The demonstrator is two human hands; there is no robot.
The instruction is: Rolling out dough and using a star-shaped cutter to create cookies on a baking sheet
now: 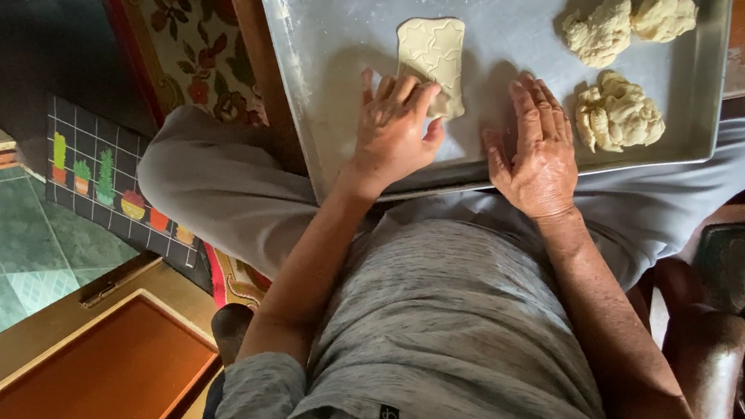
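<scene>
Head cam looks straight down at a person sitting with a big metal baking tray resting across their lap. It's dull silver with a raised rim, and its surface is dusted with flour. Near the middle sits a flattened dough sheet, pale cream and roughly rectangular with soft rounded corners, and you can see faint star outlines pressed into its smooth top. Over on the tray's right side are three rough dough lumps, craggy and crumbly-looking, nothing like the smooth sheet. Two are side by side at the far edge, one closer in.

Left hand is at the near end of the dough sheet, fingers loosely curled and spread a bit, fingertips touching the sheet's lower edge. It isn't gripping anything, more like pressing or nudging. Right hand lies flat and open on the bare tray, palm down, fingers together and stretched out, just between the sheet and the nearest lump, touching neither.

Person's in a heathered grey shirt and grey trousers. A floral rug and a cactus-print mat are on the floor to the left.
</scene>
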